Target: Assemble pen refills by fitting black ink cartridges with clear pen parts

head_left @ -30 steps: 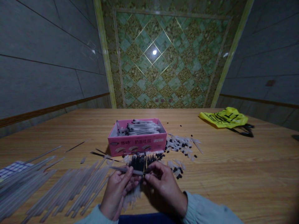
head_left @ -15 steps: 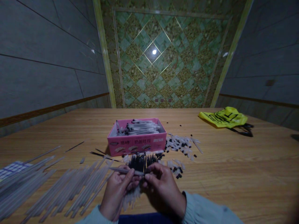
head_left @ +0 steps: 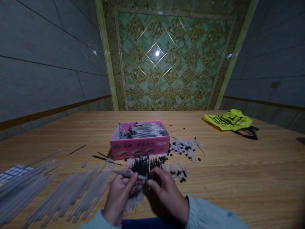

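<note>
Between thumb and fingers, my left hand [head_left: 119, 195] is closed on a translucent pen barrel [head_left: 127, 174], which lies nearly level and points right. My right hand [head_left: 166, 192] has its thumb and fingers pinched at the barrel's right end; whatever they hold is too small to make out. Just beyond the fingers lies a row of thin black-tipped pen refills [head_left: 140, 165], partly covered by my hands. Their pale ends [head_left: 134, 202] show below my left hand.
A pink box [head_left: 140, 148] of assembled pens [head_left: 145, 129] stands behind my hands. Loose white and black caps [head_left: 182, 148] are scattered right of it. Clear barrels [head_left: 69, 194] spread across the left, near a checked cloth [head_left: 14, 173]. A yellow bag [head_left: 228, 121] lies far right.
My right hand's fingers have shifted slightly at the barrel's end, and a little more of that end shows. My left hand keeps its grip almost unmoved.
</note>
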Demonstrator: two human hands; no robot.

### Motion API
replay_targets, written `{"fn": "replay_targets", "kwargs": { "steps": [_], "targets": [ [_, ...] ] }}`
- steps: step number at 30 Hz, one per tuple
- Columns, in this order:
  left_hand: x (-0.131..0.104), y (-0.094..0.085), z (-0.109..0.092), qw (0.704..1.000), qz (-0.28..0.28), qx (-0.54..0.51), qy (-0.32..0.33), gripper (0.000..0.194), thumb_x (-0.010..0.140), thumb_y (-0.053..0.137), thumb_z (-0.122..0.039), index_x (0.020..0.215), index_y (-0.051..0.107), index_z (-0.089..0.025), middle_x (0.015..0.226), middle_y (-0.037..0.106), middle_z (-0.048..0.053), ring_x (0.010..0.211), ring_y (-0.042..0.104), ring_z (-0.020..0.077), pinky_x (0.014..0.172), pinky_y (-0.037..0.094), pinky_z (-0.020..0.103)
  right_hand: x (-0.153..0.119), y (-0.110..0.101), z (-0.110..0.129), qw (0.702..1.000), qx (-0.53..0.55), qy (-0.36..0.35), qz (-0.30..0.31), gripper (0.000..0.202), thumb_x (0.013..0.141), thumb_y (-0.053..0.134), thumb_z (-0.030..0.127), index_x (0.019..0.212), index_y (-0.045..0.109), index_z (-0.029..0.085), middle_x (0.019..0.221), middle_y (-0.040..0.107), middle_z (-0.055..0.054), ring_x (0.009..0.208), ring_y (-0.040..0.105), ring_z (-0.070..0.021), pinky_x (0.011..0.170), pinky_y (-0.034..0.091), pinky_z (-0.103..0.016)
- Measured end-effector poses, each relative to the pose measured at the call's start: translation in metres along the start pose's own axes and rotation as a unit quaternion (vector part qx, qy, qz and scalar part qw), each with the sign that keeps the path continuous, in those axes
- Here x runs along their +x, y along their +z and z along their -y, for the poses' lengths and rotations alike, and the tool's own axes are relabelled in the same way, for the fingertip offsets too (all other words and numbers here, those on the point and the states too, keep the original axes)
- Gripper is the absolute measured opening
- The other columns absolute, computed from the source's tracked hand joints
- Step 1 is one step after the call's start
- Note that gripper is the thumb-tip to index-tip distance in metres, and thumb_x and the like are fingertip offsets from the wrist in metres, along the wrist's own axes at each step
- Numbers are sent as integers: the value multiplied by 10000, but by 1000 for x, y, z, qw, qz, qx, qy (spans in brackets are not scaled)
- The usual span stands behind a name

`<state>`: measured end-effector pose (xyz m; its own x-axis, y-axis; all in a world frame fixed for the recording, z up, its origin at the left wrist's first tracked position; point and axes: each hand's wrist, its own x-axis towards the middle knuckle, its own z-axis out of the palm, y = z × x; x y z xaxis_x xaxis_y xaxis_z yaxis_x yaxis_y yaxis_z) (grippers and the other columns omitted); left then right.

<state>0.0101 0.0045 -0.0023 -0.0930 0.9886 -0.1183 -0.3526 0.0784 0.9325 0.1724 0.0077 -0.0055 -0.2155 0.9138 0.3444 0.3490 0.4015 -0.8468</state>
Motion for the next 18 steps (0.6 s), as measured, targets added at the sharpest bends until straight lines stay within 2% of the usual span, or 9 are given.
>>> {"fn": "replay_targets", "kwargs": {
  "steps": [3, 4, 8, 11, 13, 16, 18],
  "targets": [
    [0, 1, -1, 1000, 6, 9, -11, 403, 588, 792, -293, 820, 492, -156, 630, 714, 59, 592, 687, 175, 541, 554, 228, 0, 1, -2, 999, 1, 28, 32, 427, 925, 372, 404, 602, 526, 169, 545, 505, 9, 548, 480, -122, 519, 322, -224],
    [0, 1, -1, 1000, 4, 9, -12, 409, 581, 795, -297, 819, 494, -156, 631, 714, 62, 591, 687, 179, 537, 555, 230, 0, 1, -3, 999, -1, 31, 33, 422, 922, 375, 422, 624, 536, 169, 552, 512, 8, 545, 479, -123, 513, 317, -224],
    [2, 1, 0, 1000, -6, -2, -7, 417, 581, 795, -297, 835, 496, -156, 634, 713, 62, 593, 685, 174, 538, 556, 229, -1, 0, -3, 999, -39, 6, 7, 250, 814, 579, 415, 744, 556, 176, 647, 544, 9, 614, 490, -133, 536, 323, -217],
    [2, 1, 1, 1000, -10, 3, -10, 419, 576, 798, -297, 830, 497, -154, 623, 711, 66, 571, 680, 173, 520, 552, 226, -2, 2, -3, 999, -8, 26, 43, 389, 904, 419, 425, 622, 511, 172, 558, 496, 14, 550, 467, -117, 509, 315, -212],
    [0, 1, 0, 1000, -7, 6, -9, 421, 579, 797, -297, 837, 497, -152, 630, 714, 68, 576, 680, 172, 520, 551, 225, -2, 3, -4, 997, 8, 38, 60, 431, 925, 364, 433, 621, 517, 170, 543, 494, 14, 530, 463, -113, 501, 311, -211],
    [-2, 2, -2, 1000, -5, 3, -6, 415, 586, 794, -294, 837, 496, -151, 637, 713, 61, 585, 678, 163, 531, 549, 220, -2, 2, -4, 1000, -19, 10, 19, 274, 841, 540, 420, 731, 557, 170, 633, 532, 11, 611, 487, -128, 542, 322, -214],
    [-2, 3, -2, 1000, -6, 2, -10, 416, 579, 798, -296, 828, 498, -152, 629, 711, 57, 577, 677, 161, 531, 549, 220, -2, 3, -5, 1000, -20, 0, 12, 266, 832, 556, 411, 719, 550, 170, 629, 522, 16, 611, 477, -125, 547, 320, -215]
  ]
}}
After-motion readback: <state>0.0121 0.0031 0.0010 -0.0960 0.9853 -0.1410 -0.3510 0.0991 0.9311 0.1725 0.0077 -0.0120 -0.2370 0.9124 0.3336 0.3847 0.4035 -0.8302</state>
